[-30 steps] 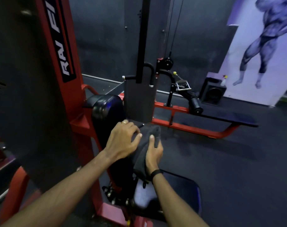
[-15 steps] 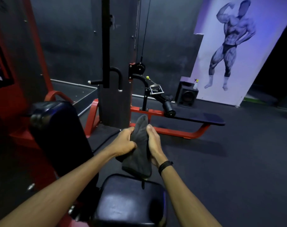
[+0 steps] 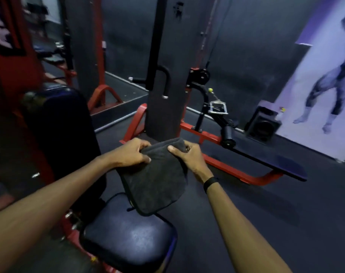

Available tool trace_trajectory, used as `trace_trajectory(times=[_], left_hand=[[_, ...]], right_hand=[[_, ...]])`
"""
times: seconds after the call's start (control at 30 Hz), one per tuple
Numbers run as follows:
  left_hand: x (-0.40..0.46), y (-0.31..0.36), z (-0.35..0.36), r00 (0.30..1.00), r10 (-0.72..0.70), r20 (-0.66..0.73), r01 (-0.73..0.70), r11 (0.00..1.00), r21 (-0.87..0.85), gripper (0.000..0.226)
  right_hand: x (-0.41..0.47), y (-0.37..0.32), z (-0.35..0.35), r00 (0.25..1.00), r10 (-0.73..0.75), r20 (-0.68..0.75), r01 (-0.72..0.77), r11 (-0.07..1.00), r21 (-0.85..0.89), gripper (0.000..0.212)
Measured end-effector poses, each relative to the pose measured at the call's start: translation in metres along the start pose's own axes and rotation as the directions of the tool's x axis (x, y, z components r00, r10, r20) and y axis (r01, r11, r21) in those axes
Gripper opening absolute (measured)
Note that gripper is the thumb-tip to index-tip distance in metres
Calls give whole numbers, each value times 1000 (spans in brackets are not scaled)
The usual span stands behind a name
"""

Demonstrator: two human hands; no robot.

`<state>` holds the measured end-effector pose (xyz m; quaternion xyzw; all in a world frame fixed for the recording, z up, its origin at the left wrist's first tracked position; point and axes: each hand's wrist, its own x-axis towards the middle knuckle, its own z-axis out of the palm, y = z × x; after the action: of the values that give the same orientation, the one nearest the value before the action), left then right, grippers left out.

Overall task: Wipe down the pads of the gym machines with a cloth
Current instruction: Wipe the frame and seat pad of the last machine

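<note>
Left hand (image 3: 131, 153) and right hand (image 3: 189, 156) grip cloth (image 3: 156, 178) top corners, cloth hanging between them, above seat pad (image 3: 128, 239)

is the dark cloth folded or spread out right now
Folded. The dark grey cloth hangs as a compact doubled rectangle with a rounded fold along its top, gripped at the upper corners by the left hand and right hand.

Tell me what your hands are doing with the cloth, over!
Left hand and right hand both grip the dark cloth by its top edge. Cloth hangs above the seat pad, not wiping. Nothing in the way.
</note>
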<state>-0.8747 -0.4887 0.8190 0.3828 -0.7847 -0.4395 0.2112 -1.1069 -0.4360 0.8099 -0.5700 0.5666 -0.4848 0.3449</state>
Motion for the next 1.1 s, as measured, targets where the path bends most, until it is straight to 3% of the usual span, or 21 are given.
trace_trajectory(times=[0.07,0.1,0.23,0.37,0.53,0.7,0.97,1.1], left_hand=[[-12,-25,-12,996,-89,-30,90,995,40,41],[-17,-40,-17,991,-124,-46,127,988,87,41],[-16,-83,-34,963,-168,-211,191,977,92,14],[-14,-98,-38,893,-182,-412,195,981,-11,37],[-27,-101,-40,779,-247,-577,375,920,112,27],[-54,-105,-35,670,-388,-632,533,845,47,27],[-65,-88,11,530,-488,-694,491,843,-219,17],[-57,-63,45,496,-521,-694,508,823,-254,24]], right_hand=[[20,3,12,999,-35,14,36,998,-48,24],[29,4,19,999,-48,24,49,996,-69,22],[67,11,34,985,-82,153,102,986,-130,17],[102,19,31,945,-50,325,106,982,-158,22],[138,26,60,874,-53,482,127,984,-123,22],[149,39,90,786,-56,615,140,986,-89,17],[157,52,85,598,-133,790,250,968,-27,14],[162,65,63,532,-117,839,229,973,-9,41]])
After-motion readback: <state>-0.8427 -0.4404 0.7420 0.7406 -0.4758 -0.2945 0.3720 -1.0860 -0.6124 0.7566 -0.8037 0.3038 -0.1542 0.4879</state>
